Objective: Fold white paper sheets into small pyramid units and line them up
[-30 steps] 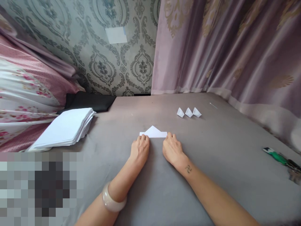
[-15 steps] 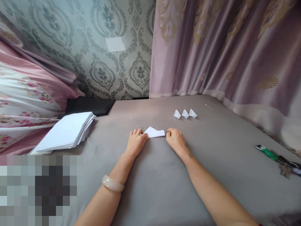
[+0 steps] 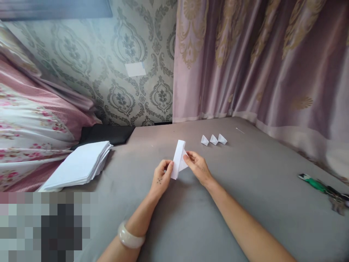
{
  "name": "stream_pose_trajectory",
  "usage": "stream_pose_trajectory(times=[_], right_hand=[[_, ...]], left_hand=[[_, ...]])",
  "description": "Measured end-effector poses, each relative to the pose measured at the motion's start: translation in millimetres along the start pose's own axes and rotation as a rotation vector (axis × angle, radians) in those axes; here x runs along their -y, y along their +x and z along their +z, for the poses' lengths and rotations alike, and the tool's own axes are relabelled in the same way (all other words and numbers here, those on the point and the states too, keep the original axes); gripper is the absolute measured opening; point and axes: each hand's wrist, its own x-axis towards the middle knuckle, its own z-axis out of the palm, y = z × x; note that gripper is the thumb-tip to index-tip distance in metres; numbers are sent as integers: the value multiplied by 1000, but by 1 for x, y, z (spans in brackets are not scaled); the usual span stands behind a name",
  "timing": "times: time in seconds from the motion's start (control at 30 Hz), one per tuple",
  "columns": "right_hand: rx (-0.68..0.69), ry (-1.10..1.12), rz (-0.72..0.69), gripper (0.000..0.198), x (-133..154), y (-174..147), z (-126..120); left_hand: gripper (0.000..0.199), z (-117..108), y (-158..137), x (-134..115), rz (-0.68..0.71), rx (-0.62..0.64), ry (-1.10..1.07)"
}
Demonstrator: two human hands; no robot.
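Observation:
Between my two hands a folded sheet of white paper (image 3: 179, 157) is held up at a steep slant, with a flat strip along its left and a triangular flap on its right. My left hand (image 3: 161, 177) pinches the strip's left edge low down, thumb on the near side. My right hand (image 3: 199, 166) grips the pointed flap between thumb and fingers; the fingertips behind the paper are hidden. Farther back on the grey surface stand three small folded paper pieces (image 3: 214, 139) in a row.
A thick stack of white paper (image 3: 77, 163) lies at the left, beside a black flat item (image 3: 107, 134). Keys with a green-handled tool (image 3: 313, 182) rest at the far right. Curtains (image 3: 218, 72) and a patterned wall (image 3: 136, 43) border the grey surface (image 3: 245, 174).
The folded paper has gone from lying flat on the surface to being raised and turned upright. My right hand, formerly apart from it, now grips it. The view has tilted up slightly.

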Motion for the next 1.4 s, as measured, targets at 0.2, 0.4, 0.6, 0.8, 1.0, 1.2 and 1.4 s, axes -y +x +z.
stream_pose_trajectory(times=[0.2,0.4,0.6,0.8,1.0,1.2,1.4], right_hand=[[-24,-106,-63,31,-4,-3,3],[166,-249,-122,24,-1,-11,9],[13,-468,-320,24,5,-24,20],[-52,-738,-536,16,12,-31,25],[-20,-1011,-773,33,12,-28,30],[-18,-1110,-885,42,8,-24,38],[-21,-1173,-914,47,10,-21,46]], left_hand=[[31,4,0,-5,-87,35,-162],[35,2,2,-12,-138,-68,-497],[31,4,-2,-20,-163,-82,-644],[28,7,-6,-29,-153,-144,-651],[33,6,-4,-29,-129,-188,-636],[36,0,-3,-31,-93,-261,-604],[35,-5,-3,-34,-54,-338,-539]])
